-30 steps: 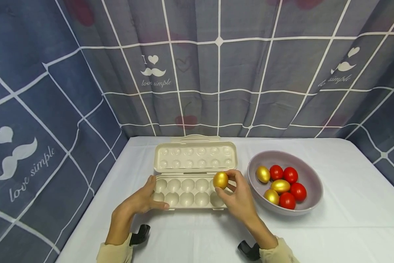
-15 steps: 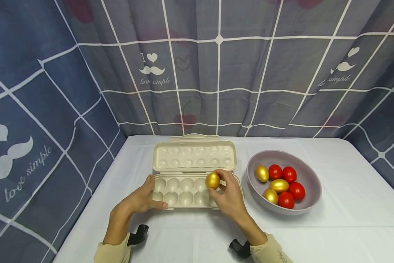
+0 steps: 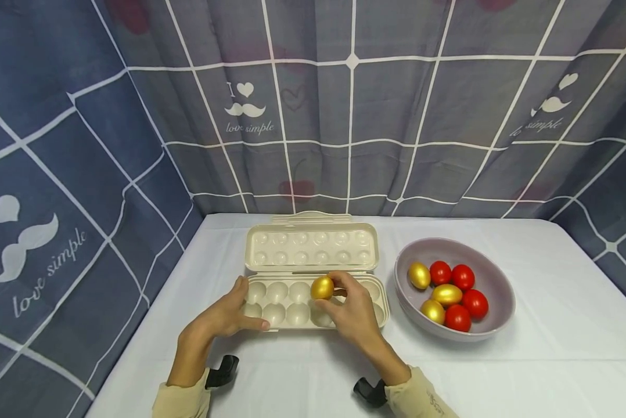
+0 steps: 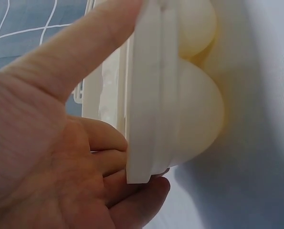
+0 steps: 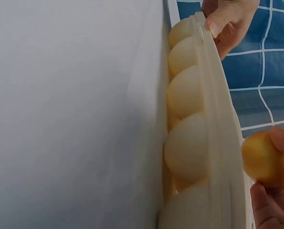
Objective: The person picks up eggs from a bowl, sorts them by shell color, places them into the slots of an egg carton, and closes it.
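Observation:
Between the thumb and fingers of my right hand (image 3: 353,312) is a shiny gold egg (image 3: 322,288), above the cups of a cream plastic egg carton (image 3: 302,327). In the right wrist view the egg (image 5: 265,160) appears just over the carton's rim. My left hand (image 3: 220,317) grips the carton's left end, thumb along the front edge and fingers at the far side. Seen from the left wrist, the fingers (image 4: 139,195) curl round the carton's edge. The carton's lid (image 3: 311,248) lies open behind the base. Some cups on the right are hidden by my right hand.
A mauve bowl (image 3: 493,325) stands right of the carton, holding several red eggs (image 3: 475,304) and 3 gold ones (image 3: 446,295). A white cloth (image 3: 292,383) covers the table. Blue-grey checked curtains (image 3: 313,116) hang behind and at both sides.
My right hand has moved left along the carton with the gold egg, from over its right part to near the middle. My left hand stays on the carton's left end.

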A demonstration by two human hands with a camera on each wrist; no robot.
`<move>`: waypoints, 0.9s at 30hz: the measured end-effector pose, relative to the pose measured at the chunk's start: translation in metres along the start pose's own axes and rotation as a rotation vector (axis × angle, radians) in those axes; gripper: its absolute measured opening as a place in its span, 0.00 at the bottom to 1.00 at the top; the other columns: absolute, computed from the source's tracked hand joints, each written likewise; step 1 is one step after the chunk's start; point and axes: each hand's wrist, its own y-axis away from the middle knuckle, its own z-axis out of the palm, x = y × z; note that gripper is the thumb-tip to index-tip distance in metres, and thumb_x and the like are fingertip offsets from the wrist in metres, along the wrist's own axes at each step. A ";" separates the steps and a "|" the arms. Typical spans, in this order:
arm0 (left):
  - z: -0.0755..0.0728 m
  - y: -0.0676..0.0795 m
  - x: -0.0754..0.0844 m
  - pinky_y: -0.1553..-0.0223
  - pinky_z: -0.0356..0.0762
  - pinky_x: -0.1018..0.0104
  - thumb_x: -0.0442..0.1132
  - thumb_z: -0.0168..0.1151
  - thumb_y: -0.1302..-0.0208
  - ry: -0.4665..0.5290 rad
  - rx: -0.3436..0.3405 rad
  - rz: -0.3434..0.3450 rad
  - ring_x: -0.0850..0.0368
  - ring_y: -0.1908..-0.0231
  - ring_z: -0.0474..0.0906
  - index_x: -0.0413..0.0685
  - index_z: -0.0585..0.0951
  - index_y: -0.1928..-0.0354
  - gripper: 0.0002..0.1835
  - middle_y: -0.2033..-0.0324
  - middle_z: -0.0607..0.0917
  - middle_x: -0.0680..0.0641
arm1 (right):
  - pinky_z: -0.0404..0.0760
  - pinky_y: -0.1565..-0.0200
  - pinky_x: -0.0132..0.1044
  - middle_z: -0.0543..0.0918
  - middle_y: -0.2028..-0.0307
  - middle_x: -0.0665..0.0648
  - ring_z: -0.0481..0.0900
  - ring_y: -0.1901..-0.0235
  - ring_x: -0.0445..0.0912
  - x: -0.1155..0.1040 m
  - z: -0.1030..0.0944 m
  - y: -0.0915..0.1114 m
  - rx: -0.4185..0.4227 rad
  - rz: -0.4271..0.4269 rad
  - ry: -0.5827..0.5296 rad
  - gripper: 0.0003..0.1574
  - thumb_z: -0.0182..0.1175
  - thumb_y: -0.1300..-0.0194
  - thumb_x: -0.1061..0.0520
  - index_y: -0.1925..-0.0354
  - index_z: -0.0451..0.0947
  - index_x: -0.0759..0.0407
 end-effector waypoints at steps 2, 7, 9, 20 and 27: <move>0.000 0.000 0.000 0.31 0.37 0.37 0.42 0.81 0.54 -0.001 -0.001 -0.013 0.29 0.28 0.33 0.24 0.36 0.27 0.69 0.28 0.37 0.23 | 0.83 0.57 0.46 0.84 0.58 0.54 0.84 0.60 0.49 0.000 0.005 -0.001 -0.014 0.008 -0.003 0.28 0.76 0.54 0.70 0.53 0.79 0.60; 0.000 0.001 0.002 0.31 0.35 0.38 0.42 0.80 0.53 0.003 -0.008 -0.031 0.30 0.28 0.32 0.24 0.35 0.28 0.69 0.28 0.36 0.23 | 0.83 0.57 0.41 0.83 0.58 0.55 0.85 0.60 0.50 0.001 0.017 -0.002 -0.038 -0.044 0.022 0.28 0.76 0.55 0.72 0.55 0.78 0.60; 0.000 0.001 0.002 0.31 0.35 0.38 0.41 0.80 0.53 0.006 -0.010 -0.033 0.30 0.28 0.32 0.24 0.35 0.28 0.69 0.28 0.36 0.23 | 0.83 0.56 0.40 0.84 0.59 0.55 0.85 0.60 0.50 0.001 0.021 -0.003 -0.040 -0.068 0.048 0.28 0.76 0.56 0.72 0.56 0.78 0.60; 0.000 0.002 0.002 0.31 0.40 0.38 0.41 0.81 0.54 0.002 0.005 -0.011 0.29 0.28 0.38 0.24 0.38 0.27 0.68 0.28 0.39 0.23 | 0.81 0.53 0.44 0.83 0.56 0.57 0.83 0.57 0.50 0.002 0.039 -0.010 -0.058 -0.042 0.168 0.29 0.75 0.52 0.68 0.51 0.77 0.61; 0.001 0.000 0.000 0.31 0.41 0.38 0.41 0.81 0.54 0.034 0.021 0.019 0.31 0.29 0.43 0.26 0.41 0.26 0.66 0.28 0.44 0.24 | 0.80 0.52 0.45 0.82 0.55 0.58 0.81 0.55 0.51 0.003 0.045 -0.017 -0.108 -0.046 0.270 0.30 0.75 0.52 0.71 0.50 0.77 0.62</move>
